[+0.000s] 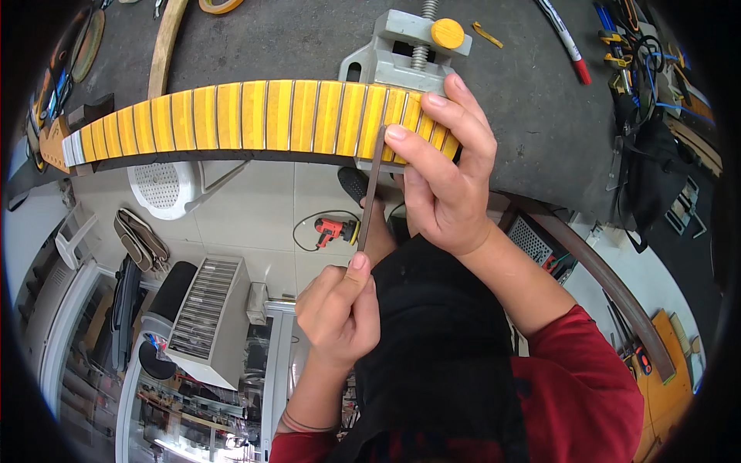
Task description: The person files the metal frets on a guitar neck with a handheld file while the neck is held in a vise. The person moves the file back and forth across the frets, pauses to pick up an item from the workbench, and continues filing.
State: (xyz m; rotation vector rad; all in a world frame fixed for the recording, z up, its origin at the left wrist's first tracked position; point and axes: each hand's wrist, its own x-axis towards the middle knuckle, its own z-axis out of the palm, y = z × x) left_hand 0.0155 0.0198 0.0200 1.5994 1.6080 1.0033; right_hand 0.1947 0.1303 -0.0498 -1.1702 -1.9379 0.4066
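A guitar neck [255,116] lies along the near edge of the bench, its fingerboard covered in yellow tape between the metal frets. Its right end rests by a grey vise [409,58] with a yellow knob. My left hand [340,309] is closed around the lower end of a thin, dark metal file [372,193]. The file's upper end lies on the fingerboard near its right end. There the index fingertip of my right hand [451,162] presses on the file's tip, while its other fingers rest over the neck's end and edge.
A red marker [567,46] and a yellow tape scrap [487,35] lie on the dark bench [532,131]. Cables and tools crowd the right side. Below are a white stool [164,189], a red power sander [333,230] on the floor and a slatted white cabinet [208,316].
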